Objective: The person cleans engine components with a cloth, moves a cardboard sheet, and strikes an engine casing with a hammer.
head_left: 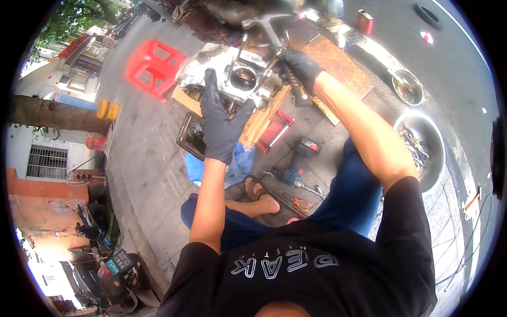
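Note:
A silver metal engine case [195,73] with a round bore and upright studs sits in front of me on cardboard [259,129]. My left hand [221,126], in a black glove, lies at its near side. One finger points up along the case and the thumb is spread out to the right; it holds nothing that I can see. My right hand [301,67], also gloved, is closed round the handle of a claw hammer [270,26]. The hammer's metal head is raised past the case, and its handle end sticks out below my fist.
Near my feet lie a cordless impact wrench [293,171] and orange-handled pliers [300,203]. Left of the case stands a red plastic stool [153,66]. A dark tray [187,138] and blue cloth [237,166] are close by. Right is a metal basin [439,158] of parts.

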The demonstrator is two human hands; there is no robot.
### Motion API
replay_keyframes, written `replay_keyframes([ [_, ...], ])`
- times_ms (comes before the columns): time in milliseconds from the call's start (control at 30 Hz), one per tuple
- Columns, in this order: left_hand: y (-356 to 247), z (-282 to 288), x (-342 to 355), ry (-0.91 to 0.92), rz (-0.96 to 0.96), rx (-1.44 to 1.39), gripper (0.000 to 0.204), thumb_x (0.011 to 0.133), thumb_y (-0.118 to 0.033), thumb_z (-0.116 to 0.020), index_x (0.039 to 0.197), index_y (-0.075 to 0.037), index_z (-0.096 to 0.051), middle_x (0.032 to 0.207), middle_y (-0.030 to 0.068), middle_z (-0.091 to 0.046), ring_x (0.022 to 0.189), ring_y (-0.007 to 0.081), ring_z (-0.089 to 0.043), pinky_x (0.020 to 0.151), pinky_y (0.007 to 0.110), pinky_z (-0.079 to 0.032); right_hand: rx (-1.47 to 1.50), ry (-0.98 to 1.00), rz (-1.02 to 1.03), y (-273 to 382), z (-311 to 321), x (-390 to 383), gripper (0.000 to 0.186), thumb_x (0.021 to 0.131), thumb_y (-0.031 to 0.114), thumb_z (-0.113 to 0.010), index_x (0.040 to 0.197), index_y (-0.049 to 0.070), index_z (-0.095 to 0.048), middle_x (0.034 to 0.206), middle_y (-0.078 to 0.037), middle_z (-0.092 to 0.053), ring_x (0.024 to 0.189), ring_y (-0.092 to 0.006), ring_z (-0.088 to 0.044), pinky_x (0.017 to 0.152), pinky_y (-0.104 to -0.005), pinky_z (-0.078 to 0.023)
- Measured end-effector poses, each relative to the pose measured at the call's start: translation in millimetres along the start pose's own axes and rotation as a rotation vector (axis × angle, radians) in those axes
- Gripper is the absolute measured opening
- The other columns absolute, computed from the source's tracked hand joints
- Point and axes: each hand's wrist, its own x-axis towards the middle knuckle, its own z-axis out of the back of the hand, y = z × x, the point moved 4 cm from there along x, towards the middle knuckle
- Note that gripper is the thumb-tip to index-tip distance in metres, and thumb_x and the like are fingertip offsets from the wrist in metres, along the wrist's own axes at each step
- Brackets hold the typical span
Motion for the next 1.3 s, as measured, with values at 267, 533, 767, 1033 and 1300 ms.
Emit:
replay_keyframes([
  [267,-14,-34,50,-0.136,0.024,-0.26,0.097,0.065,-0.011,-0.083,0.139,0.006,-0.023,0.129,0.0182,-0.045,0.112,0.0228,-0.052,0.095,0.032,-0.044,0.072,0.026,-0.005,-4,-32,3,0.036,0.095,0.033,-0.049,0.091,0.001,-0.064,0.076,-0.007,-0.062,0.064,-0.0133,-0.057,0.057,-0.0264,-0.047],
  [533,-14,-10,60,0.197,0.027,-0.428,0.08,0.071,-0.006,-0.078,0.137,0.002,-0.033,0.132,0.0118,-0.047,0.092,0.0136,-0.06,0.076,0.025,-0.052,-0.008,0.046,-0.107,7,-23,-5,0.027,0.091,0.028,-0.055,0.094,0.003,-0.064,0.077,-0.006,-0.063,0.061,-0.0127,-0.058,0.055,-0.0287,-0.049],
  [767,1,-20,76,-0.035,0.267,-0.251,0.025,0.088,-0.005,-0.061,0.113,0.001,-0.061,0.102,0.006,-0.064,0.062,0.0069,-0.056,0.054,0.022,-0.046,0.154,0.158,-0.189,-9,61,-6,0.038,0.091,0.037,-0.059,0.11,0.005,-0.06,0.084,-0.003,-0.062,0.059,-0.0076,-0.055,0.051,-0.0233,-0.047],
  [1033,5,-12,96,0.085,0.331,-0.085,0.023,0.088,0.002,-0.056,0.11,0.001,-0.063,0.071,0.0037,-0.062,0.052,0.0062,-0.052,0.048,0.022,-0.041,-0.149,0.07,-0.47,-43,98,-2,0.03,0.088,0.026,-0.057,0.113,0.009,-0.059,0.076,-0.001,-0.055,0.057,-0.0056,-0.048,0.047,-0.0211,-0.041],
  [1300,24,-3,86,0.127,0.289,-0.126,0.029,0.09,-0.005,-0.056,0.119,0.001,-0.058,0.107,0.014,-0.065,0.067,0.0078,-0.059,0.055,0.021,-0.046,0.084,0.082,-0.33,-63,108,-6,0.047,0.09,0.053,-0.052,0.096,0.007,-0.063,0.06,0.001,-0.048,0.048,-0.0085,-0.044,0.042,-0.0233,-0.038],
])
